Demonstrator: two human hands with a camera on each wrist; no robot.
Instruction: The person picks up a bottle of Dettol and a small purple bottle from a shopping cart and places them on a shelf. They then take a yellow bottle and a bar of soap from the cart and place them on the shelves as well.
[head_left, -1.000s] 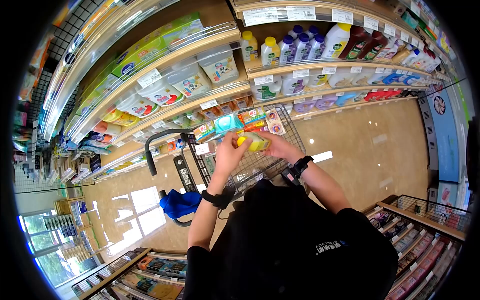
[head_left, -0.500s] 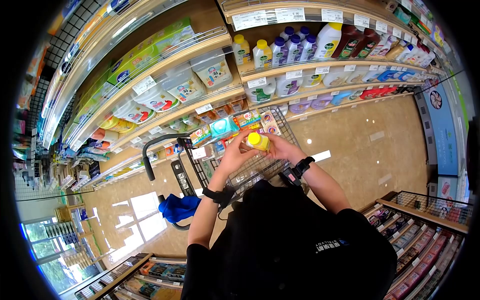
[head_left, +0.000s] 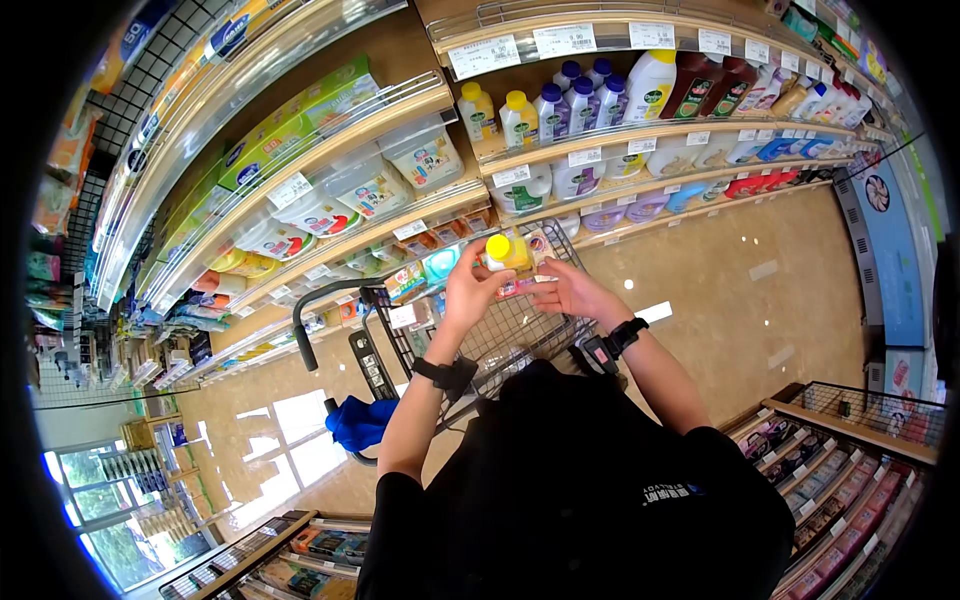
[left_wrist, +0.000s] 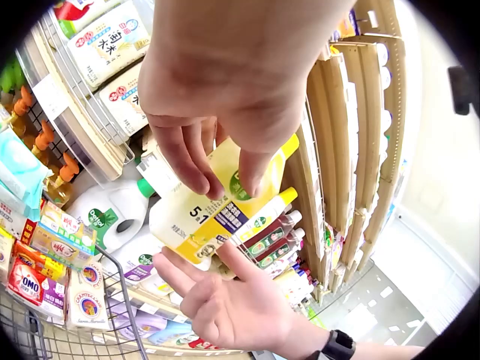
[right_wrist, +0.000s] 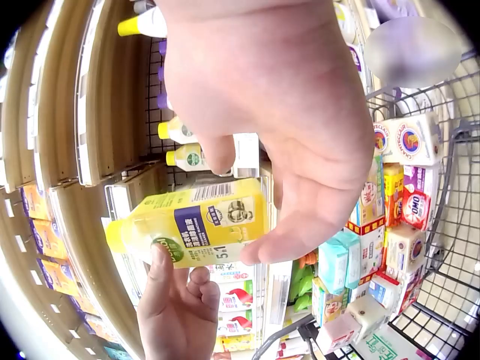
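Observation:
My left hand (head_left: 468, 292) holds a yellow Dettol bottle (right_wrist: 217, 214), its thumb and fingers pinching the bottle near the cap. The bottle has a yellow cap (head_left: 497, 247) and a printed label with a dark blue patch (left_wrist: 232, 216) and "5:1" on it. In the head view it is held over the far end of the shopping cart. My right hand (head_left: 580, 293) is beside the bottle's base with fingers loosely extended, its fingertips right at the lower edge in the right wrist view. Each hand wears a black strap at the wrist.
The wire shopping cart (head_left: 540, 338) carries several boxes, an OMO pack (left_wrist: 36, 291) and an aqua packet (left_wrist: 20, 169). Shelves ahead hold yellow-capped bottles (head_left: 520, 122), purple-capped bottles (head_left: 583, 105) and white tubs (head_left: 425, 158). A blue cloth (head_left: 362, 424) hangs by the cart handle.
The bottle has turned from lying sideways between both hands and shifted forward, toward the shelves. My right hand has loosened from it and drawn off a little to the right.

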